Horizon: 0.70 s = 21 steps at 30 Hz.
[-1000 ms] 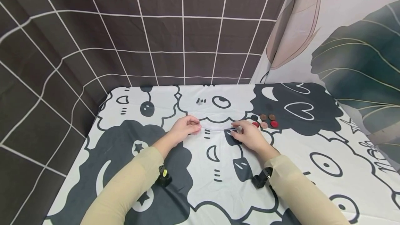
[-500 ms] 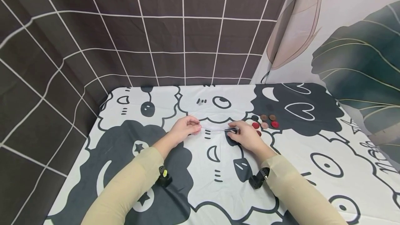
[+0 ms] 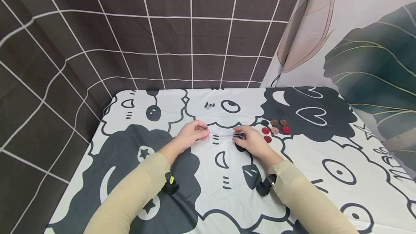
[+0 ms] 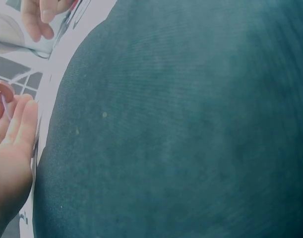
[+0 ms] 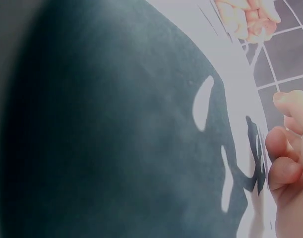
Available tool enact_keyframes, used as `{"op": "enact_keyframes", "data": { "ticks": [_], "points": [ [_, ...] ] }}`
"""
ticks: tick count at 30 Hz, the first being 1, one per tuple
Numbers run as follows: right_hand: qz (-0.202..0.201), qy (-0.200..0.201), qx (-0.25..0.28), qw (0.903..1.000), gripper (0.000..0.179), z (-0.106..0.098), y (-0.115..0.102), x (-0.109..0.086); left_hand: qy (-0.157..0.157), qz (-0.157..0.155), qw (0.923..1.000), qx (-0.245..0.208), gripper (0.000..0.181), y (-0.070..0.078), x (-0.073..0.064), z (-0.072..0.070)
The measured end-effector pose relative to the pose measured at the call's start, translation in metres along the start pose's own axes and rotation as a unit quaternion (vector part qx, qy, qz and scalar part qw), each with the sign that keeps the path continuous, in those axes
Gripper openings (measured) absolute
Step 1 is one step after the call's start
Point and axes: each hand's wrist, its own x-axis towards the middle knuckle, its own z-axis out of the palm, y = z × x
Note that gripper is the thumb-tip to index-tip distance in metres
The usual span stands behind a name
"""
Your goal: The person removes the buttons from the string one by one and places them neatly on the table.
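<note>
My left hand (image 3: 195, 131) pinches a reddish-brown button (image 4: 3, 91) between thumb and fingertips, seen at the left edge of the left wrist view. A pale string (image 4: 7, 110) hangs from the button and crosses the fingers. In the head view the string (image 3: 222, 135) runs sideways to my right hand (image 3: 253, 142), whose thumb and fingers pinch it near its far end. Both hands are close over the patterned cloth. In the right wrist view, the left hand (image 5: 248, 17) holds the button (image 5: 261, 29) at the top right.
Several loose buttons lie right of my right hand, including a red button (image 3: 285, 129), a pink button (image 3: 274, 130), a black button (image 3: 264, 122) and a dark red button (image 3: 267, 139). A black-and-white cloth (image 3: 224, 201) covers the table. A dark gridded curtain (image 3: 208, 35) hangs behind.
My right hand has slid left along the string, toward the left hand, uncovering the red and dark red buttons beside it. My left hand stays in place.
</note>
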Motion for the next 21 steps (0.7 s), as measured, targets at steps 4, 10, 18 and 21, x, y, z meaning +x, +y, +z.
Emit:
{"op": "enact_keyframes", "data": {
  "ticks": [4, 10, 18, 21],
  "points": [
    [0.002, -0.005, -0.004, 1.0, 0.034, 0.002, -0.001, 0.002, -0.001, -0.001, 1.0, 0.002, 0.028, -0.001, 0.0, 0.0],
    [-0.01, -0.004, 0.004, 0.9999, 0.033, 0.006, -0.006, 0.007, 0.005, -0.004, 1.0, -0.005, 0.027, 0.001, 0.0, -0.001],
    [-0.022, 0.008, 0.013, 0.9996, 0.032, 0.011, -0.01, 0.012, -0.002, 0.0, 1.0, -0.007, 0.028, -0.002, 0.003, 0.003],
    [-0.029, 0.009, 0.018, 0.9994, 0.033, 0.013, -0.011, 0.014, 0.003, 0.001, 1.0, -0.003, 0.028, -0.003, 0.003, 0.001]
  ]
}}
